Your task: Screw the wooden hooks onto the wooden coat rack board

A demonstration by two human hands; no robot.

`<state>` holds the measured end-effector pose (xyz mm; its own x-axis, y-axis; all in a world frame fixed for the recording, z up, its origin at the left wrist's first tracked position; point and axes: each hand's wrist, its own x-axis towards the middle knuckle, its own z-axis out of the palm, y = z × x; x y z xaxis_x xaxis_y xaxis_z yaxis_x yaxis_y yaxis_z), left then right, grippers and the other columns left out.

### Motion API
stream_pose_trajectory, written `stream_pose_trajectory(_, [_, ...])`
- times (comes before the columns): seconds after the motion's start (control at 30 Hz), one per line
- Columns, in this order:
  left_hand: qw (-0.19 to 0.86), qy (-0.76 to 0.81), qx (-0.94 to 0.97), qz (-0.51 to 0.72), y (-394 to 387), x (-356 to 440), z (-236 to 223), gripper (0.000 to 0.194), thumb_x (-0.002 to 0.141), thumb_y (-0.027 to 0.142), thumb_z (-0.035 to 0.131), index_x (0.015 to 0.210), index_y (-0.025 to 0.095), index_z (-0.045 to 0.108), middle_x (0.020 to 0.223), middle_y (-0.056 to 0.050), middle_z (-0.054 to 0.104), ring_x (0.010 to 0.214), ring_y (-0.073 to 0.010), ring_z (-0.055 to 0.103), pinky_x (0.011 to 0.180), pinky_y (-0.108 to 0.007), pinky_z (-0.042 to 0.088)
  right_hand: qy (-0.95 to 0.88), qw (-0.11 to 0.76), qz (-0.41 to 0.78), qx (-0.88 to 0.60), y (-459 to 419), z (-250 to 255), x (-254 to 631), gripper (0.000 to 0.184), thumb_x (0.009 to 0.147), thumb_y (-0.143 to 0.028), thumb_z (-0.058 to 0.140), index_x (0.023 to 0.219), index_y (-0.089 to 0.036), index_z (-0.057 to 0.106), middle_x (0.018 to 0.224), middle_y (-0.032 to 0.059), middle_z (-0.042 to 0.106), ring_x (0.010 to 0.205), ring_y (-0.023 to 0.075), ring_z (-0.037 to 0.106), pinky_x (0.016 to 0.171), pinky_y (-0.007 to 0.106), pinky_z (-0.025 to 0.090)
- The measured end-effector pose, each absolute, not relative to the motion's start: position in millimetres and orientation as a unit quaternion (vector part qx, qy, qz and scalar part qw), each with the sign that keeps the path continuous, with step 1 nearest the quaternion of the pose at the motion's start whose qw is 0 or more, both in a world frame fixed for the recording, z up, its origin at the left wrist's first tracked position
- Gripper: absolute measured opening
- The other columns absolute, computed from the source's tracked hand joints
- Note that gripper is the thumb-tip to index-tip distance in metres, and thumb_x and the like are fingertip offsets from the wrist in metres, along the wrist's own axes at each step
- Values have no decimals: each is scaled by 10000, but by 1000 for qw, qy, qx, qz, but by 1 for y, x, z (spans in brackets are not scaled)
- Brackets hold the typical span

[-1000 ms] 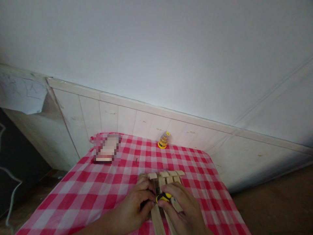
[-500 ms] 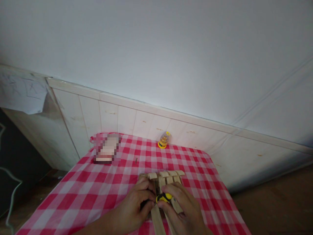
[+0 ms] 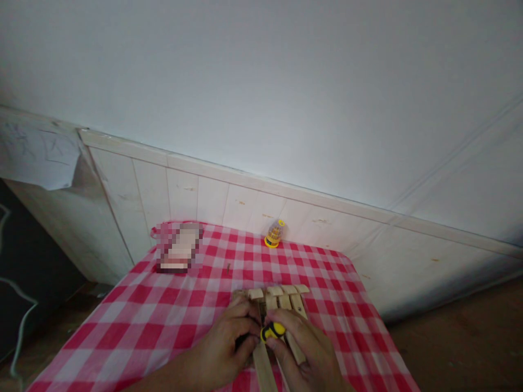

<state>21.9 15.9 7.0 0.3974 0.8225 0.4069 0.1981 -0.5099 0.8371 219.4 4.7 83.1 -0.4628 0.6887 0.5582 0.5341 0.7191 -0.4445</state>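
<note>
A set of pale wooden slats (image 3: 281, 298) joined side by side lies near the front of the table with the red-and-white checked cloth (image 3: 163, 310). My right hand (image 3: 306, 348) is closed around a small screwdriver with a yellow-and-black handle (image 3: 272, 331), held upright over the slats. My left hand (image 3: 224, 343) presses on the slats from the left, with its fingers curled against the wood and the screwdriver's shaft.
A yellow screwdriver-bit holder (image 3: 273, 234) stands at the table's far edge by the white panelled wall (image 3: 212, 196). A blurred flat object (image 3: 177, 247) lies at the back left. A small dark screw (image 3: 227, 268) rests on the cloth. The floor drops away on the right.
My right hand has turned slightly on the screwdriver, so more of the yellow handle shows. The slats and my left hand have stayed where they were.
</note>
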Motion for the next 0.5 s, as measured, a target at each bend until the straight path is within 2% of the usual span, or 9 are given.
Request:
stream_pose_trajectory(0.23, [371,347,751,423,15,21,9,205,902,32,585,876,199,701,1024,-62,673,1059,-222,585,976,-388,478,-847,370,117,-364,6,78,222,338,1002,-218,611,1331,-297,593,1120,33,788,1006,178,780,942,231,617])
stream_pose_trajectory(0.37, [364,352,752,423,15,21,9,181,922,66,596,861,201,699,1020,-66,683,1056,-227,589,986,-402,473,-843,377,138,-359,8,80,223,328,987,-219,632,1306,-289,611,1088,36,799,962,182,792,902,232,630])
stream_pose_trajectory(0.5, [349,333,758,438,17,21,8,203,928,62,574,885,211,703,1009,-64,695,1043,-225,606,956,-399,482,-824,387,160,-382,13,88,226,338,910,-187,712,1228,-300,677,1081,33,817,905,200,807,815,248,655])
